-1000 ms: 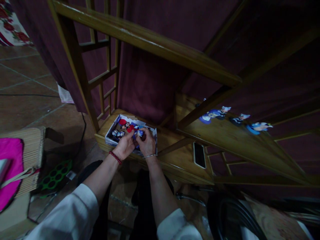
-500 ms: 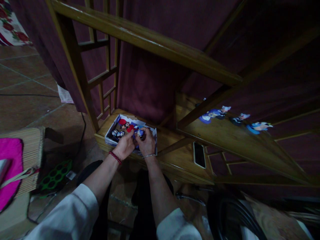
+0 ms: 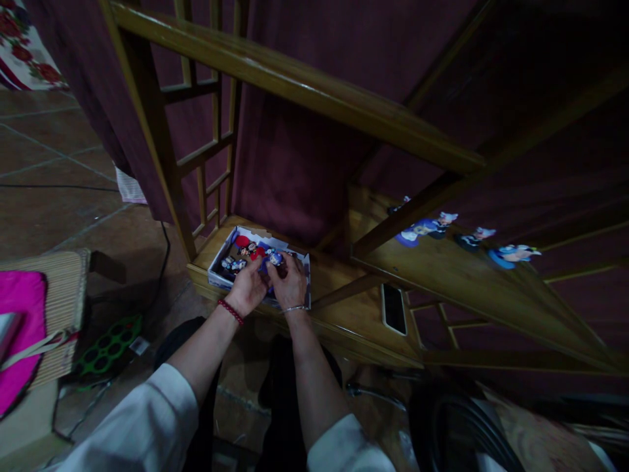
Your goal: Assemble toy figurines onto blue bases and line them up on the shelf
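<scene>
A shallow cardboard box (image 3: 219,278) stands on the low wooden shelf, with several small painted figurines inside. A red figurine (image 3: 256,252) and a pale one with dark markings (image 3: 232,264) lie toward its left side. Over the box's right half, my right hand (image 3: 291,282) pinches a blue-and-white figurine (image 3: 276,259) between thumb and fingers. My left hand (image 3: 249,287) comes up close beside it, its fingertips at the figurine's lower left. Its fingers are partly curled, and whether they grip the figurine too is hidden.
A phone (image 3: 394,308) lies on the low shelf (image 3: 339,298) to the right. Several figurines (image 3: 475,237) stand on the higher shelf. Wooden bars (image 3: 295,78) cross above my hands. At the left are a green plastic holder (image 3: 105,347) and a pink cloth (image 3: 22,328).
The view has shifted slightly. The figurine stays in my right hand above the box, and both hands have barely moved.
</scene>
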The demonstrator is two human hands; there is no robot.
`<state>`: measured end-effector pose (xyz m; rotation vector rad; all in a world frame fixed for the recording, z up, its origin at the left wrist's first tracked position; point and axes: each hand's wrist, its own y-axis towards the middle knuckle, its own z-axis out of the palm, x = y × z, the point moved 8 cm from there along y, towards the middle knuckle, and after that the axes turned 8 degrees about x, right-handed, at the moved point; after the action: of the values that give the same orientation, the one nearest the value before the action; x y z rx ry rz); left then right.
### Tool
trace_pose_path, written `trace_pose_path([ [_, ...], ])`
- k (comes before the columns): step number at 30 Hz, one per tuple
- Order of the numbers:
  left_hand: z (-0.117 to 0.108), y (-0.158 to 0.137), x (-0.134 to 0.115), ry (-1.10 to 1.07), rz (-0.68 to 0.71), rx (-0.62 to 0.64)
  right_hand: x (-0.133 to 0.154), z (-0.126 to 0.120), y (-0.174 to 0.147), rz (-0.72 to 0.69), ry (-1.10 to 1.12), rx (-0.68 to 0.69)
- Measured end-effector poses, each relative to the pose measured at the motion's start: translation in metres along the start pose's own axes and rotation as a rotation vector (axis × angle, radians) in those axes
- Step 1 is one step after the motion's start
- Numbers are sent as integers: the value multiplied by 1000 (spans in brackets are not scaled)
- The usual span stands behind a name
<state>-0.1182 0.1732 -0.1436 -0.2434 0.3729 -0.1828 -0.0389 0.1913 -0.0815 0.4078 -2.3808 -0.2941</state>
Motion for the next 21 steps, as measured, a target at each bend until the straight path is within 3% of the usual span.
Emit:
trace_pose_path([
  [21, 3, -2, 11, 68, -37, 42, -7, 0, 1, 51, -19, -13],
])
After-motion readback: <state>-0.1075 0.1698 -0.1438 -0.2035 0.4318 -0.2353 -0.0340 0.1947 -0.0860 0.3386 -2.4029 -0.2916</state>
